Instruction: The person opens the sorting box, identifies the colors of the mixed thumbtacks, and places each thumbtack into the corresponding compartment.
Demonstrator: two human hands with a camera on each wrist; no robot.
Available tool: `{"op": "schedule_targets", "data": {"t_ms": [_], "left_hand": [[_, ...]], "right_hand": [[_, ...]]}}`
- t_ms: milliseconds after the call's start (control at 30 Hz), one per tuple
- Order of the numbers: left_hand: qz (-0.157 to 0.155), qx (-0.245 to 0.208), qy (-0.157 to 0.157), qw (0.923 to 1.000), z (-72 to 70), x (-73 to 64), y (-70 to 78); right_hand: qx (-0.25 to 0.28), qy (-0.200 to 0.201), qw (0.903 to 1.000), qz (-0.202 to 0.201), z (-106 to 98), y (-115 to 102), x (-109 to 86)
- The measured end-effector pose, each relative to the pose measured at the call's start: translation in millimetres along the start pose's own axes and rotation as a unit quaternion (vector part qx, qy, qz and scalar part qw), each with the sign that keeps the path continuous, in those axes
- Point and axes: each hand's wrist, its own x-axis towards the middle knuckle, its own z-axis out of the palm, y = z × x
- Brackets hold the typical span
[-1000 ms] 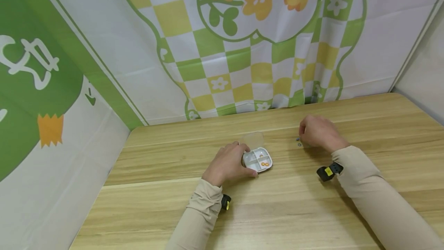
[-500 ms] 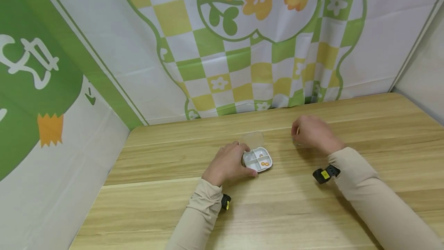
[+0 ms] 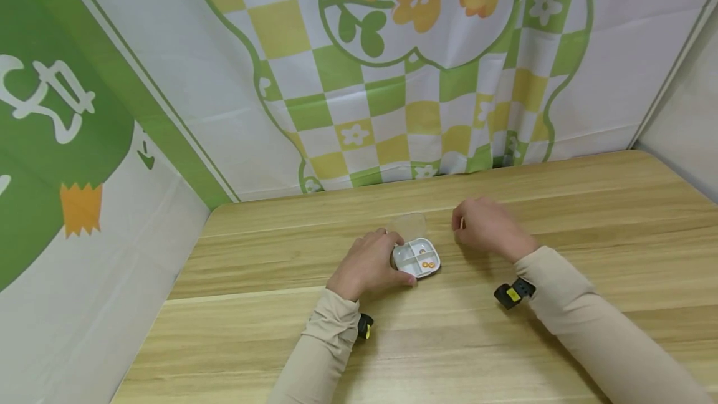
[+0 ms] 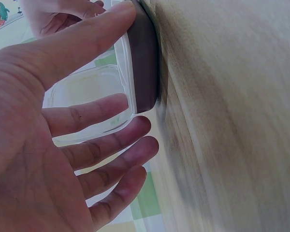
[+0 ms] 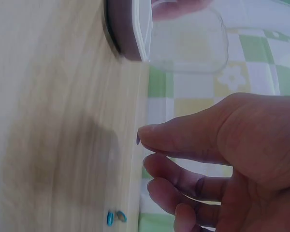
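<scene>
In the grip of the left hand [image 3: 370,265], the four-compartment pill box [image 3: 409,267] is pinched at its left side on the bench [image 3: 449,341], with its clear lid [image 3: 408,225] folded back. The right hand [image 3: 490,227] is curled just right of the box; whether anything is pinched there cannot be told. Filling seems only partly done: orange beads [image 3: 425,265] are contained in both right compartments, while two blue-edged pieces [image 5: 110,219] are left on the bench.

Soft shadows across the tabletop [image 3: 235,335]
</scene>
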Motion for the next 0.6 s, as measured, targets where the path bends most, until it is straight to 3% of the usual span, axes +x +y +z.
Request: {"op": "schedule_targets", "data": {"t_ms": [600], "left_hand": [[0.002,-0.006,-0.002,1.0,-0.3,-0.5,-0.6]], "right_hand": [[0.0,0.021,0.9985,-0.05,10.3,-23.0,-0.3]]}}
